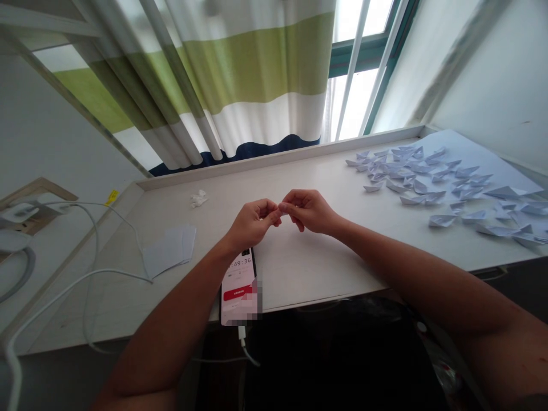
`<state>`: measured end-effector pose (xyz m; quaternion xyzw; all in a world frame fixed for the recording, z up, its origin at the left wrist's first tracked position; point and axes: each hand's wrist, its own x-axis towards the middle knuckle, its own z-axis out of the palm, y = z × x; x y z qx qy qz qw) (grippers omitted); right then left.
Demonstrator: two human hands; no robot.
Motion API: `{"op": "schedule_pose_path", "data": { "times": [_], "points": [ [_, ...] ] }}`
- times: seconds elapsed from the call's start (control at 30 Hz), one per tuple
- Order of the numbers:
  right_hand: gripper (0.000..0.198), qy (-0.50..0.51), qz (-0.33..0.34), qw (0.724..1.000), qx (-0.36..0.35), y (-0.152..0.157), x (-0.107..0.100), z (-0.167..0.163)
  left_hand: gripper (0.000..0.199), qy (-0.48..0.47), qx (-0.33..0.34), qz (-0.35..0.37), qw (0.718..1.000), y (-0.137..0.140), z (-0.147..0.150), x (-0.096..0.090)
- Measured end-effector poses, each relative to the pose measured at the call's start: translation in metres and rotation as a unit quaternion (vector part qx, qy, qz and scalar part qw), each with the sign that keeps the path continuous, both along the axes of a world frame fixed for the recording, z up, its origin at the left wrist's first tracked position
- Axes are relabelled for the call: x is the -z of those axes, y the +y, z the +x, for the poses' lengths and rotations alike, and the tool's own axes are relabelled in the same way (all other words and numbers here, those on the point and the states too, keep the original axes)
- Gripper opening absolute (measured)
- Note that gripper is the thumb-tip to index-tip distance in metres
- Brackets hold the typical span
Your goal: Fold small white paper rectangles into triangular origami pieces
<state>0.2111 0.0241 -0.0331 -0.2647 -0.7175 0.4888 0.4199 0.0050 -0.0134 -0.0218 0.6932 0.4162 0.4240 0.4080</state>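
My left hand (256,221) and my right hand (307,211) meet above the middle of the white table (317,279), thumbs and fingertips pinched close together. Between the fingertips a sliver of a small piece of white paper (283,213) shows; the fingers hide most of it, so its shape cannot be made out. Under my left wrist lies a phone (238,288) with a lit screen showing digits and a red bar. To the left rest several flat sheets of white paper (170,250).
Many folded paper boats (422,168) cover the table's right side, some near a large white sheet (479,154). Small crumpled white scraps (198,198) lie at the back left. White cables (81,277) loop across the left edge. A raised rim (282,157) runs along the back, before a curtain (257,68).
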Motion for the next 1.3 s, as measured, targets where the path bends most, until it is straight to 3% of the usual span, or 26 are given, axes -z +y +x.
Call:
{"op": "schedule_pose_path", "data": {
  "times": [0.33, 0.67, 0.87, 1.3],
  "points": [
    [0.048, 0.011, -0.018, 1.000, -0.016, 0.005, 0.005, 0.002, 0.035, -0.018, -0.006, -0.030, 0.999, 0.005, -0.004, 0.002],
    [0.043, 0.007, 0.004, 1.000, 0.026, 0.011, 0.009, 0.002, 0.036, -0.048, -0.006, -0.058, 0.997, 0.003, -0.003, 0.003],
    [0.042, -0.045, 0.044, 0.996, 0.063, 0.010, 0.008, 0.004, 0.036, -0.075, 0.002, -0.091, 0.993, 0.003, -0.003, 0.002],
    [0.047, 0.009, 0.000, 0.999, 0.033, 0.005, 0.002, 0.003, 0.036, -0.102, -0.022, -0.096, 0.990, 0.003, -0.002, 0.000]
  ]
}}
